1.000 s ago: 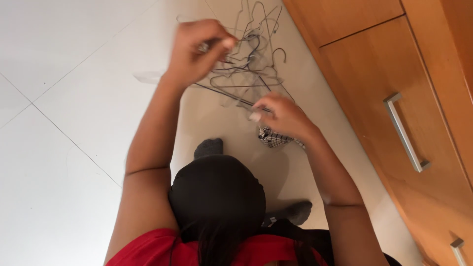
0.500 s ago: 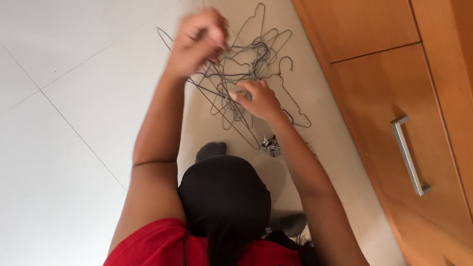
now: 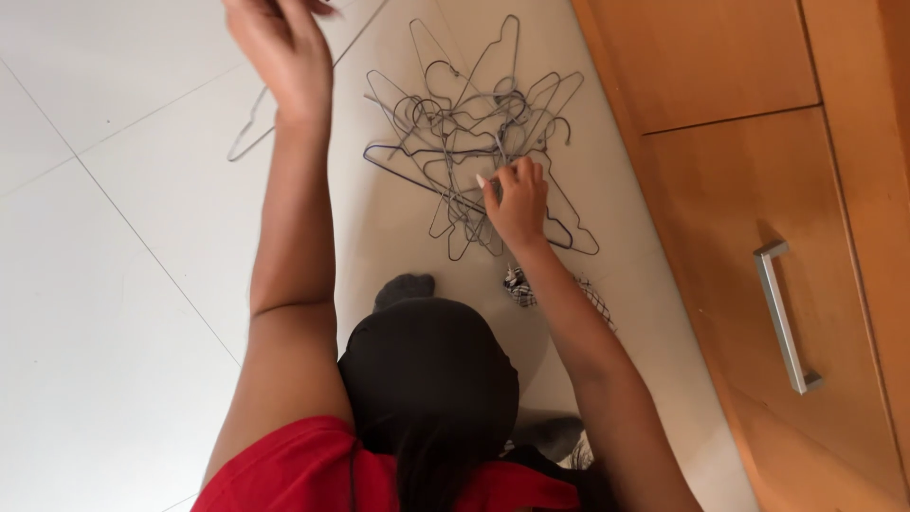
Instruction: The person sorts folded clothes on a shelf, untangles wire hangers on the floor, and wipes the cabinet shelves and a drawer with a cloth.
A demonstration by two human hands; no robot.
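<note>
Near: a red garment (image 3: pixel 284 474) and a black cloth bundle (image 3: pixel 431 389) lie closest, on the white tiled floor (image 3: pixel 104 332).
Small item: a black-and-white checked piece of fabric (image 3: pixel 519 286) sits just beside the right forearm.
Right hand (image 3: pixel 517 201): rests on the near edge of the tangled heap of thin grey wire clothes hangers (image 3: pixel 474 142), fingers curled together on one hanger's wire.
Heap: hooks and triangles interlocked, centre-far, beside the wooden cabinet (image 3: pixel 758 190) on the right.
Cabinet: closed, with a metal bar handle (image 3: pixel 787 318).
Left hand (image 3: pixel 280 47): raised far left, fingers pinched on a single thin wire hanger (image 3: pixel 248 137) hanging below it.
</note>
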